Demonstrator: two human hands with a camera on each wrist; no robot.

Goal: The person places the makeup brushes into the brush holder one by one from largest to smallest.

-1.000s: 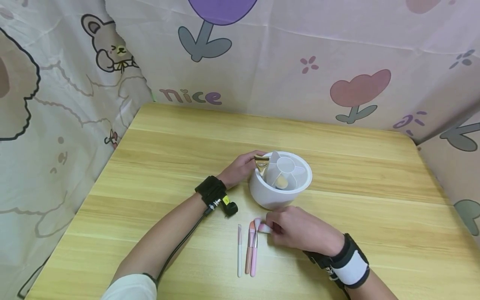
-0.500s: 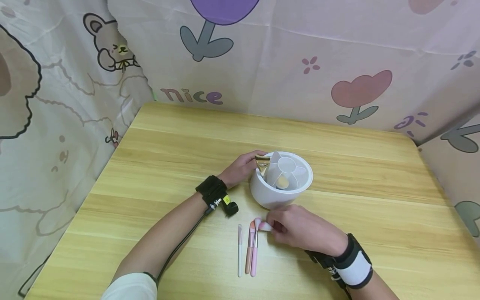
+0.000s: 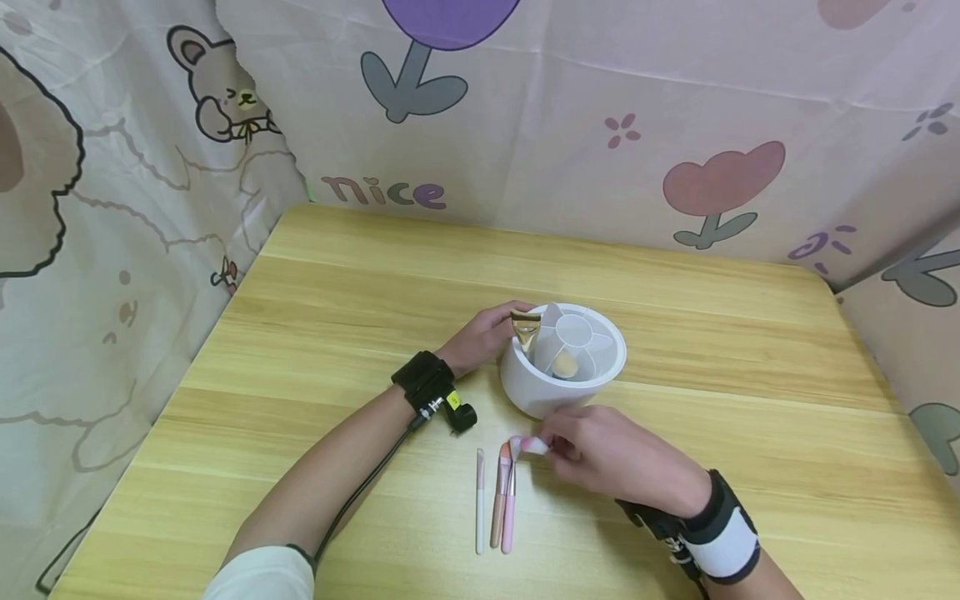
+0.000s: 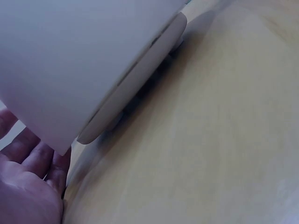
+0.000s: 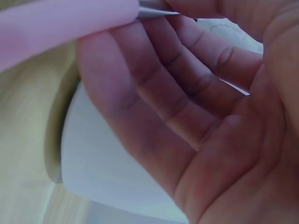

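Just below the frame's centre, the right hand (image 3: 600, 454) pinches a pink-handled brush (image 5: 70, 28) near its metal collar, thumb against bent fingers, a grip that probably suits so slim a thing and leaves its pink-and-white tip free at the left. Higher and farther left, the left hand (image 3: 480, 342) curls round the wall of a white holder (image 3: 543, 400), likely to keep it from sliding. Dividers inside presumably keep contents apart: a gold-coloured piece (image 3: 527, 327) stands by the left rim, a beige brush head (image 3: 564, 364) near the front. At lower centre, a pale brush (image 3: 480, 508), a brownish-pink brush (image 3: 498, 512) and a lighter pink brush (image 3: 509, 523) lie on the table (image 3: 360, 283), handles toward the frame's bottom, perhaps for easy reach.
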